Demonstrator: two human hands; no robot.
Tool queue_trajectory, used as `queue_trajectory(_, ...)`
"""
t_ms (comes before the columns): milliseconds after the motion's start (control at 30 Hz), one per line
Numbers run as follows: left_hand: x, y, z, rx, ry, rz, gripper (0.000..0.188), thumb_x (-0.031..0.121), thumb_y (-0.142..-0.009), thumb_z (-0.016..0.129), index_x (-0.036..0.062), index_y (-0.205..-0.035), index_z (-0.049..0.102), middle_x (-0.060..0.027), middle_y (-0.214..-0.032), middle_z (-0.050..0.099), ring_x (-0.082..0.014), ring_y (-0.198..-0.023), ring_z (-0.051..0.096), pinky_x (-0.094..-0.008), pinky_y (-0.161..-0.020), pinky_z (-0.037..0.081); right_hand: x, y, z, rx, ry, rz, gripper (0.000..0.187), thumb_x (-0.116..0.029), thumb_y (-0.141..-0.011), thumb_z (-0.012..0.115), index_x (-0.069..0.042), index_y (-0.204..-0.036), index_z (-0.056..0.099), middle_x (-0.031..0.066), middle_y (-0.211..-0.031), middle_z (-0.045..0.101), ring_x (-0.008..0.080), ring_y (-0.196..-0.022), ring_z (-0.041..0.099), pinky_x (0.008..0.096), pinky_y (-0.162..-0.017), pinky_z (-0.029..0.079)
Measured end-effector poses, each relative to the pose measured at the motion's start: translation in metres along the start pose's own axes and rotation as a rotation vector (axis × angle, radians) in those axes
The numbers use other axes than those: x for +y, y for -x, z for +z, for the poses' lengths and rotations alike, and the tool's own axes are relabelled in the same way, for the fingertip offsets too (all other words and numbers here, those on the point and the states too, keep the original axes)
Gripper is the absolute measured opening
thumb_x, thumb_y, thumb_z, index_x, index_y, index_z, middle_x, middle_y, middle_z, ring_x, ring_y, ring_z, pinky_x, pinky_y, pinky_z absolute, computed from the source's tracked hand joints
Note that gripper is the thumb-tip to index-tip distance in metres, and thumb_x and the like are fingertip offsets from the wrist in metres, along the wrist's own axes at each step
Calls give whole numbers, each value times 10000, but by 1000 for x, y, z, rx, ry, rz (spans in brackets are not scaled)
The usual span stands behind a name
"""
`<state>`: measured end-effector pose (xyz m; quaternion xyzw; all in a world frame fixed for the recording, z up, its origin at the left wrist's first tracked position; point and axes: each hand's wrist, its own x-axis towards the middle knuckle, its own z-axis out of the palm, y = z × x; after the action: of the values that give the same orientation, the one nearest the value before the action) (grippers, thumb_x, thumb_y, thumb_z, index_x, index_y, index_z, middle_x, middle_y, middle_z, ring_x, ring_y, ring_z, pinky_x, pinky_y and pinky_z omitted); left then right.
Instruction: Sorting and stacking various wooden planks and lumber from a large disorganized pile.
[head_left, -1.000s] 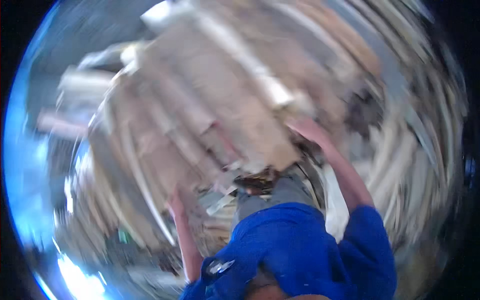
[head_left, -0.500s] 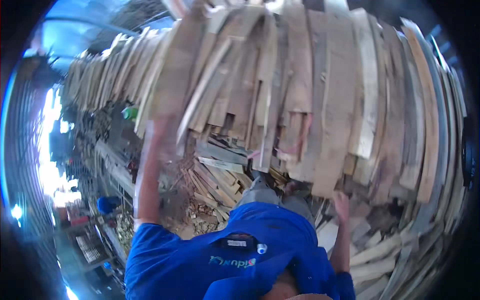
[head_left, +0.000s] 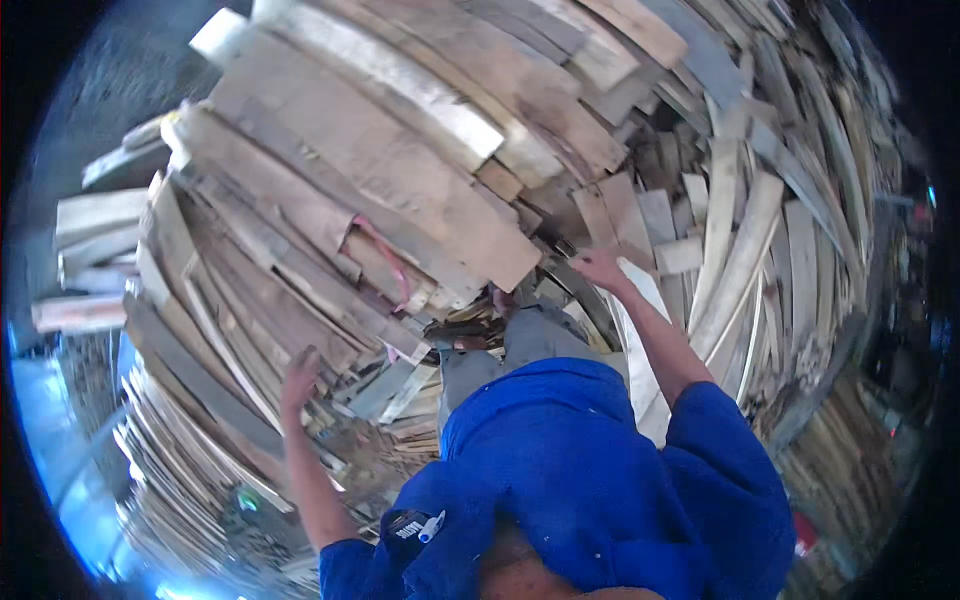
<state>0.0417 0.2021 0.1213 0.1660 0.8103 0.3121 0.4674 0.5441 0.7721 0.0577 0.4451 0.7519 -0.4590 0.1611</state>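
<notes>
My left hand (head_left: 300,378) is beside the lower edges of the long brown boards (head_left: 240,290) on the left. Its fingers look loosely stretched and no board shows in them; whether they touch the wood is too blurred to tell. Out to the right, my right hand (head_left: 597,268) points its fingers leftward, a short way from the end of a wide flat board (head_left: 500,255). Nothing plainly sits in that hand. Between the two hands, a torn reddish strip (head_left: 380,255) hangs at a board's end.
Long boards lie in a large stack across the upper view. Loose planks and offcuts (head_left: 725,250) are heaped to the right. A pale board (head_left: 645,300) stands near my right forearm. Another row of thin boards (head_left: 190,470) is at lower left.
The view has swung round, so the stack now slants. My left hand, formerly up against a long board, is lower and apart from it. My right hand has come away from the wide board's end.
</notes>
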Motion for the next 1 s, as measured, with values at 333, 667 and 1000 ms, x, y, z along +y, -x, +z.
queue_trajectory(333,372,-203,219,-148,-113,440,454,285,-954,663,-28,-1277,605,-114,-1108,688,-164,-1019,639,-295,-889,500,139,87,43,29,-8,286,359,-377,-888,574,-83,-1055,696,212,-1012,690,392,-902,657,469,-804,532)
queue_trajectory(667,549,-307,357,-10,-280,777,531,394,-966,654,3,-1321,590,-183,-1203,651,-253,-1113,610,-366,-971,472,228,114,149,188,-368,479,418,-465,-881,646,-96,-1053,745,92,-844,745,197,-769,705,376,-748,556)
queue_trajectory(1000,576,-424,412,438,-810,831,853,643,-892,584,61,-1494,423,-270,-1581,278,-428,-1472,247,-527,-1191,231,221,72,-16,445,-813,152,287,-284,-882,616,-42,-994,722,124,-921,723,226,-807,698,404,-775,551)
